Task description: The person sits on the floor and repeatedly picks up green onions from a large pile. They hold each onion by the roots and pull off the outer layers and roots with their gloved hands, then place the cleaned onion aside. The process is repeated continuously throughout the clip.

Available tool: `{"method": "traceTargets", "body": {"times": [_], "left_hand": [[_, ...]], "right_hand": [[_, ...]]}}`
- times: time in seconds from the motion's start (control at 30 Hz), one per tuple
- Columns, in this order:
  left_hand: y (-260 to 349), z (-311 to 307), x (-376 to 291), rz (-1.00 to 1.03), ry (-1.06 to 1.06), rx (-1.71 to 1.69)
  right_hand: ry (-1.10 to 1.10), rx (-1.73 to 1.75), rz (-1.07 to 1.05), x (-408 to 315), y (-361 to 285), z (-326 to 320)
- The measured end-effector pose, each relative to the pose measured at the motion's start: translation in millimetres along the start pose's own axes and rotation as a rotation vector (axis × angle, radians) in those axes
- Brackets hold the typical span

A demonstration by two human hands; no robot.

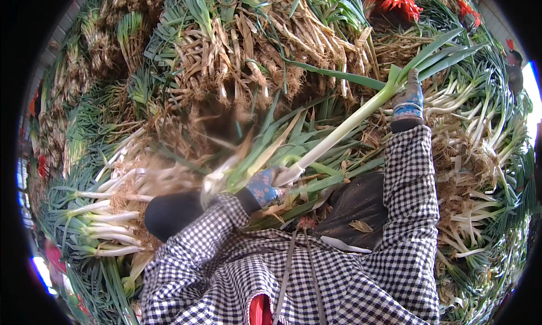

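Observation:
A long green onion (345, 132) lies slantwise between my two gloved hands, its white shaft bare and clean. My left hand (263, 187), in a blue patterned glove, grips its root end above my lap. At the upper right, my right hand (408, 98) is closed around the stalk where the green leaves (440, 56) fan out. One long leaf (338, 74) bends off to the left. Beside my left hand, loose pale husks and leaves (220, 176) look blurred. A heap of green leaves (313, 143) spreads beneath the stalk.
Untrimmed onions with dry roots (254, 49) are piled high ahead. White-stemmed onions lie in rows at left (112, 227) and right (470, 223). Red plastic ties (396, 3) show at the back. My dark-clad knees (175, 215) flank the leaf heap.

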State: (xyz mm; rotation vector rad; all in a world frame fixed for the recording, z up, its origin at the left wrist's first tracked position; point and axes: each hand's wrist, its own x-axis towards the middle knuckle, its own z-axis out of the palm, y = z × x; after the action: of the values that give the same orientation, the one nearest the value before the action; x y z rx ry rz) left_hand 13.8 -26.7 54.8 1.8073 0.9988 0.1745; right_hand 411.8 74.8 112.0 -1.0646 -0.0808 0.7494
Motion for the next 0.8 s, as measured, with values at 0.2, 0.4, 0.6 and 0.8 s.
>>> {"method": "traceTargets", "body": {"times": [0.2, 0.4, 0.6, 0.8], "left_hand": [[44.1, 7.8, 26.9, 0.014, -0.048, -0.455], [80.4, 3.7, -12.8, -0.028, -0.013, 0.106], [74.0, -4.5, -46.6, 0.091, -0.025, -0.266], [46.1, -15.8, -124.2, -0.110, -0.096, -0.618]], "right_hand": [[-0.304, 0.155, 0.122, -19.7, 30.7, 13.2], [-0.161, -0.005, 0.149, -10.3, 44.5, 12.5], [-0.100, 0.034, 0.228, -6.9, 51.3, 10.9], [0.003, -0.047, 0.159, 25.0, 44.3, -14.7]]}}
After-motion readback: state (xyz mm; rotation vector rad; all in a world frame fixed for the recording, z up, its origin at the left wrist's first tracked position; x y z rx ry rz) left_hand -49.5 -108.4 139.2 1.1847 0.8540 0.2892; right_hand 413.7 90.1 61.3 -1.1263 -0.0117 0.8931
